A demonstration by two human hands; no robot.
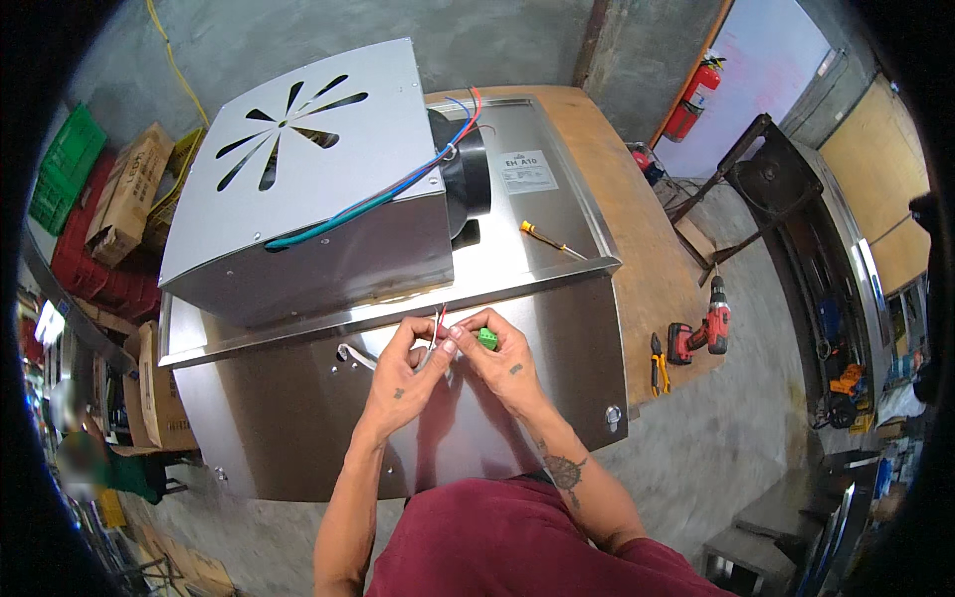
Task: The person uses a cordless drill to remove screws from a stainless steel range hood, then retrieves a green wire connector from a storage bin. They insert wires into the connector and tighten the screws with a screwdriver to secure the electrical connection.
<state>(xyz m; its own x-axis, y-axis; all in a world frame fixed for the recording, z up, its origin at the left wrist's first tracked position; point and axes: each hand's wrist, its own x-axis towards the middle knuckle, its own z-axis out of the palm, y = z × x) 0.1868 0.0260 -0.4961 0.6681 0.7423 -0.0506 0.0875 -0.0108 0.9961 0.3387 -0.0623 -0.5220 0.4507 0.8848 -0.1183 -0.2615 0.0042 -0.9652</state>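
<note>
Both hands meet in front of the hood's steel face (pixel 567 348). My left hand (pixel 400 383) is closed on a thin cable, and its red and white wires (pixel 440 320) stick up between the fingertips. A white length of cable (pixel 356 355) comes out of a hole in the steel and runs into this hand. My right hand (pixel 509 370) is closed, with its thumb and fingertips at the same wires. A green terminal block (pixel 486 338) sits against its fingers. The exact grip on the wire ends is hidden.
A motor housing (pixel 328 159) with blue, red and green wires stands on the hood. A yellow screwdriver (pixel 542 237) lies on the steel. Pliers (pixel 659 366) and a red cordless drill (pixel 701 333) rest at the wooden table's right edge. A person (pixel 129 468) is at far left.
</note>
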